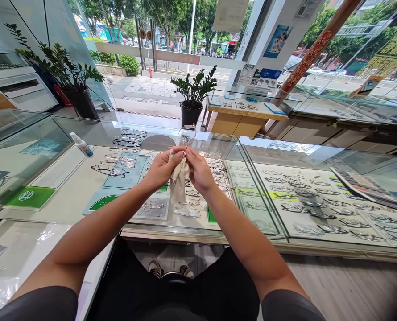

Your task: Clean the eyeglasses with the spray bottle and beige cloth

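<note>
Over a glass display counter of spectacle frames, your left hand and right hand pinch a soft beige cleaning cloth around thin wire-rimmed round-lens glasses, one lens showing at twelve o'clock above your fingertips. The frame looks light, thin and easily bent, its lenses slippery; best gripped at the rim through the cloth. A small white spray bottle lies at ten o'clock. A green card's lettering is too blurred to read.
</note>
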Motion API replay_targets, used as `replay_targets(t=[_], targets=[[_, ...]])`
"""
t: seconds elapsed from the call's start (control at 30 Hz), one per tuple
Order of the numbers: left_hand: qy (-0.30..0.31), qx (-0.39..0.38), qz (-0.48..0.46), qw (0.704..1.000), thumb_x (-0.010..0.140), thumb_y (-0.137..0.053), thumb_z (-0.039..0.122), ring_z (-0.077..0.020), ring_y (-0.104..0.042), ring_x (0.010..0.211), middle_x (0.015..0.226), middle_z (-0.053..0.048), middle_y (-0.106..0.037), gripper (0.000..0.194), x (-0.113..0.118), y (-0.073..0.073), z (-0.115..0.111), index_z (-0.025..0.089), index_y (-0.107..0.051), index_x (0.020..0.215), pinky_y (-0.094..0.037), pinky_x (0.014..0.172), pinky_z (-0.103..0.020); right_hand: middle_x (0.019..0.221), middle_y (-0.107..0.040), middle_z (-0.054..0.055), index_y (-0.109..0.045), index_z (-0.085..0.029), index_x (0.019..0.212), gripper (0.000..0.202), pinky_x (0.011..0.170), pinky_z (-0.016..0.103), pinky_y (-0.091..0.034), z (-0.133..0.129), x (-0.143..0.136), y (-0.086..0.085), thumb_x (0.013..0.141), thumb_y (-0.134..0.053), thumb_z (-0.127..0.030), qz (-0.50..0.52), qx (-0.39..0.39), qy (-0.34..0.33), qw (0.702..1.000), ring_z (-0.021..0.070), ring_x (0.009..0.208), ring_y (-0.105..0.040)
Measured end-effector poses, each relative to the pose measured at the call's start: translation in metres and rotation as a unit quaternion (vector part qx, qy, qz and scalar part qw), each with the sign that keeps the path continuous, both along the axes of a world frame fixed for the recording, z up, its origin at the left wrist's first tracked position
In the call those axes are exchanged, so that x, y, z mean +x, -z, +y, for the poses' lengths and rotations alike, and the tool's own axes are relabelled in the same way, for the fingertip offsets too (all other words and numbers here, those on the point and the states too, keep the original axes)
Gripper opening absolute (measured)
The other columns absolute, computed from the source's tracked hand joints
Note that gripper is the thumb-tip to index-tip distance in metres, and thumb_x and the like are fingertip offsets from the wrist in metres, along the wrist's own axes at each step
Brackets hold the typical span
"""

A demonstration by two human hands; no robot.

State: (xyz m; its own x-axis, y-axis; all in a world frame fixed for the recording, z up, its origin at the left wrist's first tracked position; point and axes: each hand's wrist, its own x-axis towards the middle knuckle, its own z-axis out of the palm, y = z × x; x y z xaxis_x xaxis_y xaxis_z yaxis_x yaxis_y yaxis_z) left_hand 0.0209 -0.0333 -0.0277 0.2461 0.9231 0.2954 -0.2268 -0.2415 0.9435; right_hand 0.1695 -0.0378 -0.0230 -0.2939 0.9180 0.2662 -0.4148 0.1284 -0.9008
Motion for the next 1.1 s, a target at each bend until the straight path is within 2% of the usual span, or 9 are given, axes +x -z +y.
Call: replay_targets(t=[0.17, 0.27, 0.43, 0.57, 0.63, 0.73, 0.87, 1.0, 1.1], targets=[[0.063, 0.012, 0.014, 0.998, 0.089, -0.085, 0.069, -0.0152, -0.062, 0.075, 0.083, -0.003, -0.072, 0.061, -0.009, -0.007, 0.004, 0.014, -0.08, 0.114, -0.049, 0.069, -0.026, 0.12, -0.085, 0.004, -0.084, -0.029, 0.102, 0.037, 0.108, 0.045, -0.061, 0.002, 0.002, -0.002, 0.09, -0.079, -0.064, 0.01, -0.017, 0.008, 1.0, 0.027, 0.115, -0.077], [0.081, 0.023, 0.036, 0.996, 0.086, -0.09, 0.063, -0.0138, -0.061, 0.075, 0.085, -0.003, -0.07, 0.057, -0.012, -0.01, 0.003, 0.014, -0.08, 0.113, -0.048, 0.068, -0.023, 0.124, -0.085, 0.003, -0.084, -0.029, 0.098, 0.034, 0.113, 0.045, -0.058, 0.003, 0.003, -0.003, 0.091, -0.079, -0.062, 0.017, -0.014, 0.014, 1.0, 0.0266, 0.116, -0.076], [0.019, 0.028, 0.052, 0.998, 0.081, -0.095, 0.059, -0.0126, -0.055, 0.07, 0.08, 0.0, -0.067, 0.052, -0.006, -0.007, -0.002, 0.015, -0.077, 0.101, -0.044, 0.065, -0.024, 0.134, -0.082, 0.002, -0.086, -0.03, 0.108, 0.035, 0.112, 0.043, -0.058, 0.0, 0.002, 0.001, 0.095, -0.076, -0.061, 0.005, -0.002, -0.003, 1.0, 0.0257, 0.122, -0.074], [-0.049, 0.062, 0.058, 0.995, 0.091, -0.08, 0.071, -0.0128, -0.051, 0.067, 0.074, 0.0, -0.063, 0.056, -0.003, -0.003, -0.003, 0.016, -0.071, 0.086, -0.042, 0.064, -0.026, 0.135, -0.082, 0.003, -0.086, -0.029, 0.114, 0.04, 0.106, 0.04, -0.061, -0.002, 0.0, 0.002, 0.096, -0.074, -0.062, -0.015, 0.001, -0.019, 1.0, 0.0262, 0.122, -0.075], [-0.055, 0.065, 0.065, 0.994, 0.094, -0.073, 0.076, -0.0124, -0.047, 0.064, 0.068, 0.001, -0.058, 0.062, -0.004, -0.004, -0.002, 0.016, -0.065, 0.078, -0.04, 0.062, -0.026, 0.129, -0.085, 0.003, -0.087, -0.029, 0.115, 0.04, 0.108, 0.041, -0.061, -0.001, 0.001, 0.001, 0.094, -0.077, -0.061, -0.004, -0.004, -0.022, 1.0, 0.026, 0.118, -0.076], [0.002, 0.072, 0.077, 0.994, 0.095, -0.072, 0.077, -0.0141, -0.051, 0.067, 0.073, -0.001, -0.061, 0.062, -0.008, -0.009, -0.002, 0.017, -0.067, 0.082, -0.044, 0.065, -0.027, 0.123, -0.086, 0.003, -0.088, -0.03, 0.108, 0.034, 0.112, 0.042, -0.06, 0.003, 0.004, 0.0, 0.09, -0.081, -0.059, 0.021, -0.012, -0.006, 1.0, 0.0255, 0.117, -0.077], [0.068, 0.066, 0.097, 0.991, 0.091, -0.082, 0.068, -0.0147, -0.057, 0.072, 0.084, -0.003, -0.069, 0.056, -0.011, -0.013, -0.002, 0.015, -0.076, 0.107, -0.047, 0.068, -0.026, 0.128, -0.086, 0.003, -0.088, -0.032, 0.095, 0.027, 0.112, 0.045, -0.059, 0.006, 0.008, -0.001, 0.082, -0.088, -0.057, 0.034, -0.035, 0.025, 0.999, 0.0273, 0.123, -0.075], [0.0, 0.091, 0.091, 0.992, 0.086, -0.089, 0.063, -0.0184, -0.064, 0.082, 0.091, -0.005, -0.074, 0.056, -0.006, -0.008, -0.003, 0.015, -0.079, 0.112, -0.052, 0.077, -0.028, 0.136, -0.083, 0.003, -0.09, -0.032, 0.097, 0.029, 0.105, 0.042, -0.061, 0.003, 0.007, -0.002, 0.082, -0.09, -0.057, 0.025, -0.037, 0.01, 0.999, 0.028, 0.129, -0.073], [-0.035, 0.105, 0.072, 0.991, 0.092, -0.082, 0.066, -0.0204, -0.066, 0.087, 0.095, -0.007, -0.077, 0.054, -0.003, -0.005, -0.002, 0.015, -0.081, 0.109, -0.053, 0.082, -0.03, 0.139, -0.082, 0.003, -0.091, -0.031, 0.097, 0.033, 0.093, 0.038, -0.063, 0.002, 0.005, -0.003, 0.081, -0.091, -0.06, 0.016, -0.035, 0.0, 0.999, 0.0278, 0.125, -0.074]])
